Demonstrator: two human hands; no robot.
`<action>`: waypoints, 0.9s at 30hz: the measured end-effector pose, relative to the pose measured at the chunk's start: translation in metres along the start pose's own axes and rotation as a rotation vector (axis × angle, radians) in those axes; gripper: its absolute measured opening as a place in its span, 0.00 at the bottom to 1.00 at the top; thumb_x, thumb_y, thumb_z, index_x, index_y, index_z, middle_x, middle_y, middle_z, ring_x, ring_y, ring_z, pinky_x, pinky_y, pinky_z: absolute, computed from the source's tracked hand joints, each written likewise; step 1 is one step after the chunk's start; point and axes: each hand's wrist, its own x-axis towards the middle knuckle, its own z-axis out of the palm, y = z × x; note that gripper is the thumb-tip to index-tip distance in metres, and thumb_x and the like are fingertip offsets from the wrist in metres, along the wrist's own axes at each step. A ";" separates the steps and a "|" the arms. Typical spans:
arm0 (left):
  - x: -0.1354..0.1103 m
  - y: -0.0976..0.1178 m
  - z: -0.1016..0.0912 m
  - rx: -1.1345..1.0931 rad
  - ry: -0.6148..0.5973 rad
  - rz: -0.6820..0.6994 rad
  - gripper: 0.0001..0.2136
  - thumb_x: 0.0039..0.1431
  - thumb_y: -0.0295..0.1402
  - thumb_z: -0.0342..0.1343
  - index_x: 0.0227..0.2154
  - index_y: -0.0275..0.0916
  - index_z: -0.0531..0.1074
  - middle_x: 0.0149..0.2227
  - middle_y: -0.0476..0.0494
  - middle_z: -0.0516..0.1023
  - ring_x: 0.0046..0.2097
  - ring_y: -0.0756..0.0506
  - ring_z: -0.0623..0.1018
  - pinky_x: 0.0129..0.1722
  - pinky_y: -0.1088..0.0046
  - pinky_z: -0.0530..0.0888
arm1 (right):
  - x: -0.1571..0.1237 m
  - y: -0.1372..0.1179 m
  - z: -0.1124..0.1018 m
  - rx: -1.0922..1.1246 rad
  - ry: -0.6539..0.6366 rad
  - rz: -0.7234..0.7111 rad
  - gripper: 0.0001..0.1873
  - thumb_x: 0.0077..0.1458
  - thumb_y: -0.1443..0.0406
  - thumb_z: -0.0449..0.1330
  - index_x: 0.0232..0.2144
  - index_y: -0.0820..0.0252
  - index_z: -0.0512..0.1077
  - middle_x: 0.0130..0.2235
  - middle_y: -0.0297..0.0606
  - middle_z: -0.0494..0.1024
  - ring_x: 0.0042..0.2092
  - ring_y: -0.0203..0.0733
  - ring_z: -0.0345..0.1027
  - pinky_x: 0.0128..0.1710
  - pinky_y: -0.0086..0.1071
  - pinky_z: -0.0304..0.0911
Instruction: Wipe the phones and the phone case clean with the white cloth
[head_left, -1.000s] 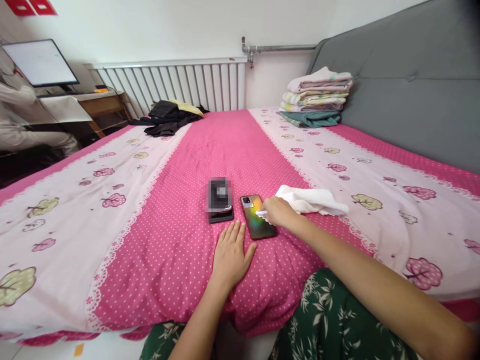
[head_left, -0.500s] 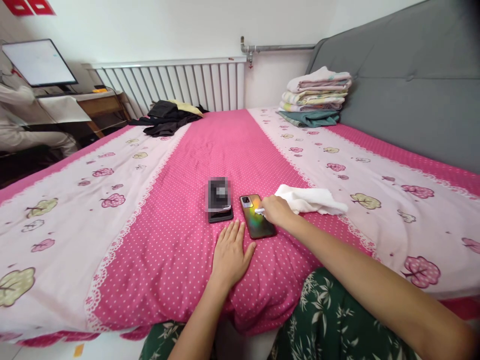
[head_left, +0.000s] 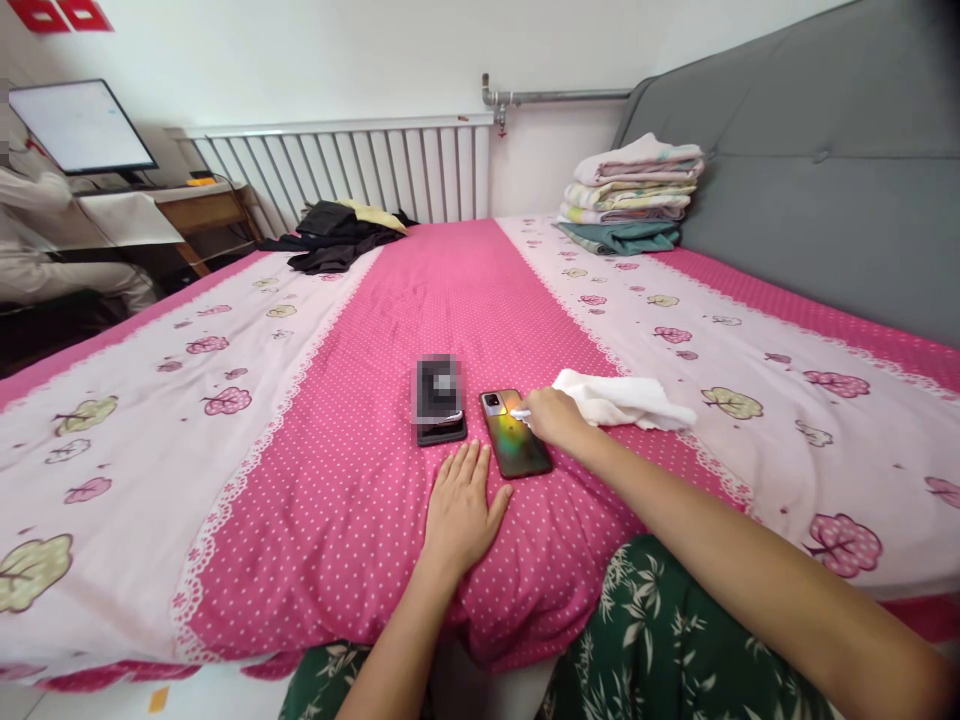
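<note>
A phone lies back side up on the pink polka-dot bedspread, with its camera block at the upper left and a yellow-green sheen. Over its right edge, my right hand is closed on a small white object, whose tip is at the phone's back. The kind of object is too small to tell. My left hand rests flat on the bed, fingers spread, holding nothing. Just beyond its fingertips sits a black, flat item, partly blurred out. Behind my right hand lies a crumpled white cloth.
Folded linens are stacked at the far right beside the grey headboard. Dark clothes lie at the far left, before a white radiator. A person sits left, near a monitor.
My right hand has shifted slightly up along the phone with the small white object. My left hand, the phone and the black item stay in place.
</note>
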 end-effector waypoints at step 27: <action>-0.001 0.000 0.001 -0.011 0.049 0.018 0.27 0.62 0.45 0.39 0.58 0.32 0.58 0.61 0.37 0.59 0.62 0.41 0.59 0.60 0.58 0.57 | -0.009 -0.009 -0.006 -0.024 -0.051 0.034 0.15 0.59 0.59 0.55 0.42 0.64 0.70 0.43 0.41 0.73 0.44 0.41 0.69 0.44 0.41 0.65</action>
